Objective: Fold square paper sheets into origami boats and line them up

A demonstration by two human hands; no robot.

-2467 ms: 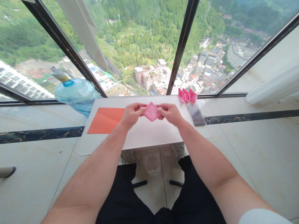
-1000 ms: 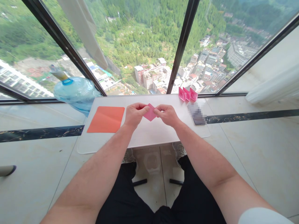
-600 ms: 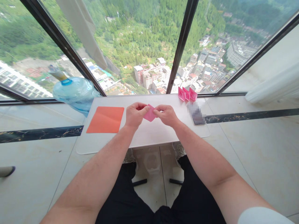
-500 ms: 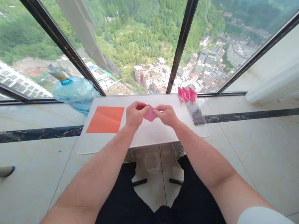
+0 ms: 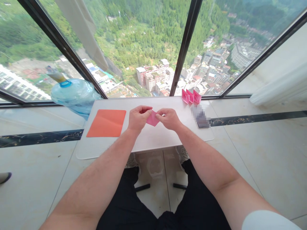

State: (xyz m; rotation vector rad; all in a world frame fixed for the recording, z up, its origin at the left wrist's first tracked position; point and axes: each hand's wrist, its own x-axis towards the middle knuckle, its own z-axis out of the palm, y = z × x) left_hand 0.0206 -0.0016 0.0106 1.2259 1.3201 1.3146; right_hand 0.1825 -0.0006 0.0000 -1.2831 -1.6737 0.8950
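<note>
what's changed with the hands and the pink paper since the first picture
The left hand and right hand have moved inward on the pink paper, from its side corners to its upper part, thumbs closer together and hiding more of it. Both hold it then and now. The orange sheet, three folded pink pieces and water bottle stayed put.

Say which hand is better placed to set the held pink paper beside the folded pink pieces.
Probably the right hand: it pinches the pink paper and is nearer the folded pink pieces. The left hand pinches it too, but from farther away.
</note>
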